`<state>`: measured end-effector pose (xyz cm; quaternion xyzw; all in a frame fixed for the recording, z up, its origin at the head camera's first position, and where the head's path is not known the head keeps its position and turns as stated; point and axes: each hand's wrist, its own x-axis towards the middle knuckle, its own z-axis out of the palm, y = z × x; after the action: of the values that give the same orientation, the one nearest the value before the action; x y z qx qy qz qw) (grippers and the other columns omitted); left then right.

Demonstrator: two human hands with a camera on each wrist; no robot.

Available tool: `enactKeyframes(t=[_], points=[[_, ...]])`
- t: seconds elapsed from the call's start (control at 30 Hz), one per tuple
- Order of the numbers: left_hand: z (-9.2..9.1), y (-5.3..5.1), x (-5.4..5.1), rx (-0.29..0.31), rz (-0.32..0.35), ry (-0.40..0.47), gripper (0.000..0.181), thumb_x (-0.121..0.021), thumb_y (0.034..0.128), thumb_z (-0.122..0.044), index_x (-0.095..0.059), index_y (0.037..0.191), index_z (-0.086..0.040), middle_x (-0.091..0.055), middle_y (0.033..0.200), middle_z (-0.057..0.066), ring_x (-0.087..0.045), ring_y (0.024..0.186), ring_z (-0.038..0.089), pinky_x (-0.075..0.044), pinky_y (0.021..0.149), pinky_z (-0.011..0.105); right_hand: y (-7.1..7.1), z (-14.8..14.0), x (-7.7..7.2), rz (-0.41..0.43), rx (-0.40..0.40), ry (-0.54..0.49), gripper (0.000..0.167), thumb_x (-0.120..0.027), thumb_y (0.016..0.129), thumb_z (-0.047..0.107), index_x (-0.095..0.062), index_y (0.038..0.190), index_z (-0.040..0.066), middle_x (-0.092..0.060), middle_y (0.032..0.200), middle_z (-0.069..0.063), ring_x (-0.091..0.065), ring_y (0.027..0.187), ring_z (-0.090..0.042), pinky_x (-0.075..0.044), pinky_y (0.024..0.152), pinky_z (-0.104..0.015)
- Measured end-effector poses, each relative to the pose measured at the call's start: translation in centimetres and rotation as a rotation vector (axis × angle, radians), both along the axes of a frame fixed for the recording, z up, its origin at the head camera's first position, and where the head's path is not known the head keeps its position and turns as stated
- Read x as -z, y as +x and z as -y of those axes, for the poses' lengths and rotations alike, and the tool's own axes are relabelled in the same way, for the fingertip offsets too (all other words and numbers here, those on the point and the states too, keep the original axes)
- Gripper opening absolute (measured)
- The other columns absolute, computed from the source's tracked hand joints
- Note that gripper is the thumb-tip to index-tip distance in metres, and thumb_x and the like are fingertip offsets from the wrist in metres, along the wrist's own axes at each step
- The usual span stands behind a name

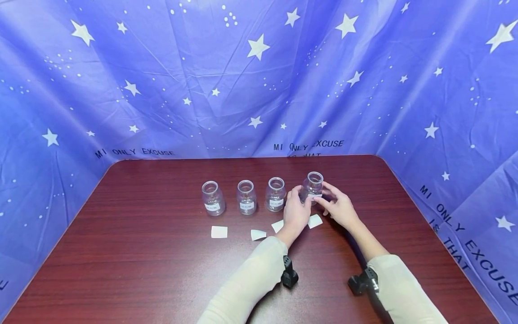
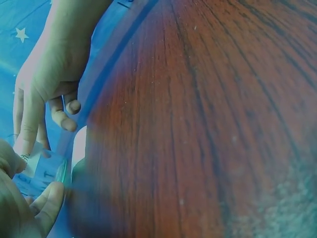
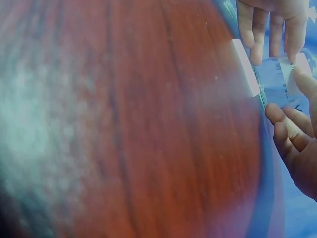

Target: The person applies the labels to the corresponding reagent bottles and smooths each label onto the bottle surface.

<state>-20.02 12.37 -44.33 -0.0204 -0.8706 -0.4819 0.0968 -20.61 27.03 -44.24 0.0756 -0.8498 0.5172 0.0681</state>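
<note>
At the right end of a row of clear jars, both hands are round one jar (image 1: 314, 181) with a white label (image 1: 314, 196) on its near side. My left hand (image 1: 297, 210) grips the jar from the left, its thumb at the label. From the right, my right hand (image 1: 341, 209) holds it too, thumb tip on the label's right part and forefinger farther back. In the right wrist view the right thumb (image 3: 303, 82) lies against the label; the jar's far side is hidden. Three labelled jars stand to the left: one (image 1: 212, 198), another (image 1: 246, 197) and a third (image 1: 275, 193).
Several white paper pieces lie in front of the jars: one (image 1: 219, 232) at left, a curled one (image 1: 258, 235), one (image 1: 277, 226) partly behind the left hand, and one (image 1: 315, 221) below the held jar. A star-patterned curtain (image 1: 226, 90) hangs behind the dark red table (image 1: 162, 270).
</note>
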Motion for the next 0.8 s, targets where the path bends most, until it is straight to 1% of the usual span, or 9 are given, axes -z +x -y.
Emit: enactKeyframes(t=[0.03, 0.1, 0.27, 0.43, 0.5, 0.57, 0.67, 0.73, 0.8], points=[[0.02, 0.06, -0.05, 0.001, 0.004, -0.001, 0.042, -0.06, 0.0898, -0.026, -0.051, 0.127, -0.01, -0.06, 0.118, 0.008, -0.063, 0.1, 0.023, -0.05, 0.083, 0.036, -0.25, -0.31, 0.47, 0.01, 0.001, -0.001, 0.058, -0.066, 0.087, 0.013, -0.041, 0.138, 0.001, -0.061, 0.114, -0.027, -0.057, 0.045, -0.022, -0.041, 0.036, -0.024], [0.04, 0.13, -0.12, 0.002, 0.008, -0.004, 0.041, -0.059, 0.09, -0.025, -0.05, 0.127, -0.01, -0.06, 0.119, 0.007, -0.063, 0.101, 0.023, -0.05, 0.083, 0.036, -0.34, -0.63, 0.74, 0.03, -0.002, -0.006, 0.057, -0.064, 0.088, 0.018, -0.042, 0.139, 0.004, -0.06, 0.117, -0.026, -0.057, 0.045, -0.017, -0.042, 0.037, -0.025], [0.08, 0.16, -0.29, -0.002, 0.016, 0.0, 0.04, -0.059, 0.0901, -0.025, -0.051, 0.127, -0.011, -0.06, 0.118, 0.007, -0.063, 0.099, 0.023, -0.05, 0.083, 0.035, -0.24, -0.98, 0.86, 0.047, -0.013, -0.042, 0.053, -0.06, 0.092, 0.023, -0.043, 0.139, 0.006, -0.06, 0.118, -0.026, -0.058, 0.046, -0.014, -0.041, 0.037, -0.027], [0.15, 0.07, -0.34, -0.005, 0.011, -0.001, 0.038, -0.059, 0.0903, -0.022, -0.051, 0.126, -0.011, -0.061, 0.117, 0.007, -0.063, 0.099, 0.023, -0.05, 0.083, 0.035, -0.21, -0.95, 0.75, 0.06, -0.007, -0.026, 0.052, -0.056, 0.094, 0.026, -0.042, 0.14, 0.006, -0.062, 0.114, -0.025, -0.059, 0.047, -0.013, -0.042, 0.038, -0.028], [0.18, 0.03, -0.34, -0.004, 0.007, 0.0, 0.037, -0.059, 0.0905, -0.021, -0.052, 0.126, -0.011, -0.061, 0.117, 0.006, -0.063, 0.1, 0.023, -0.05, 0.084, 0.035, -0.27, -0.94, 0.77, 0.074, 0.006, -0.012, 0.051, -0.054, 0.095, 0.027, -0.042, 0.14, 0.007, -0.067, 0.1, -0.025, -0.059, 0.046, -0.013, -0.043, 0.038, -0.029], [0.22, 0.0, -0.32, -0.003, 0.008, 0.002, 0.036, -0.058, 0.0908, -0.02, -0.052, 0.125, -0.011, -0.061, 0.117, 0.006, -0.063, 0.098, 0.022, -0.049, 0.084, 0.034, -0.31, -0.96, 0.71, 0.091, 0.015, -0.003, 0.05, -0.053, 0.096, 0.026, -0.041, 0.14, 0.008, -0.068, 0.083, -0.024, -0.059, 0.045, -0.014, -0.044, 0.039, -0.03], [0.25, -0.05, -0.27, 0.001, 0.016, 0.007, 0.037, -0.057, 0.0911, -0.02, -0.051, 0.126, -0.012, -0.06, 0.118, 0.006, -0.063, 0.094, 0.02, -0.049, 0.083, 0.033, -0.25, -0.96, 0.53, 0.109, 0.02, -0.011, 0.047, -0.051, 0.097, 0.023, -0.042, 0.14, 0.007, -0.063, 0.063, -0.024, -0.059, 0.044, -0.018, -0.045, 0.04, -0.032], [0.25, -0.04, -0.23, 0.005, 0.021, 0.014, 0.037, -0.058, 0.0907, -0.02, -0.051, 0.126, -0.011, -0.06, 0.118, 0.006, -0.063, 0.093, 0.02, -0.049, 0.083, 0.033, -0.22, -0.99, 0.47, 0.113, 0.01, -0.026, 0.045, -0.049, 0.097, 0.019, -0.041, 0.14, 0.007, -0.063, 0.068, -0.029, -0.06, 0.045, -0.021, -0.046, 0.041, -0.033], [0.24, -0.03, -0.2, 0.008, 0.021, 0.022, 0.037, -0.058, 0.0903, -0.019, -0.051, 0.126, -0.011, -0.059, 0.118, 0.007, -0.062, 0.092, 0.019, -0.049, 0.083, 0.032, -0.16, -0.99, 0.46, 0.118, 0.0, -0.048, 0.045, -0.049, 0.097, 0.015, -0.041, 0.14, 0.006, -0.065, 0.086, -0.033, -0.061, 0.047, -0.022, -0.046, 0.041, -0.034]])
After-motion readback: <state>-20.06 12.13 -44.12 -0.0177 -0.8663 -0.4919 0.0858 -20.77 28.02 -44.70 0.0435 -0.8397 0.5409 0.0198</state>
